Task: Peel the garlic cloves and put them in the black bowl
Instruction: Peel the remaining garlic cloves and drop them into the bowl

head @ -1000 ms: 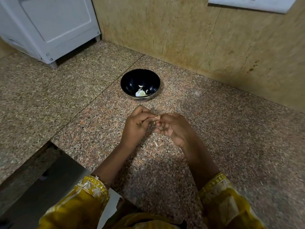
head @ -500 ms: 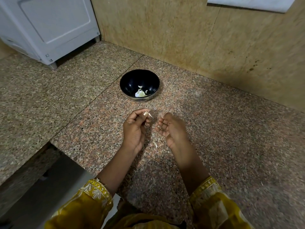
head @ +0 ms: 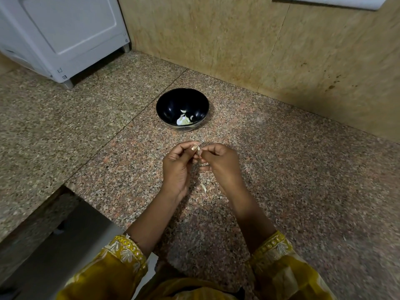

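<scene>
A small, pale clove (head: 198, 148) is pinched jointly by left hand (head: 176, 169) and right hand (head: 223, 167), near the bowl (head: 171, 105).

Head-worn wide-angle camera is looking forward and down, sitting close above the granite counter (head: 303, 191), facing the wall (head: 249, 40).

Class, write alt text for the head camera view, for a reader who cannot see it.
A person's left hand and right hand pinch a garlic clove between them above a granite counter. Beyond, a black bowl holds pale garlic pieces.
</scene>
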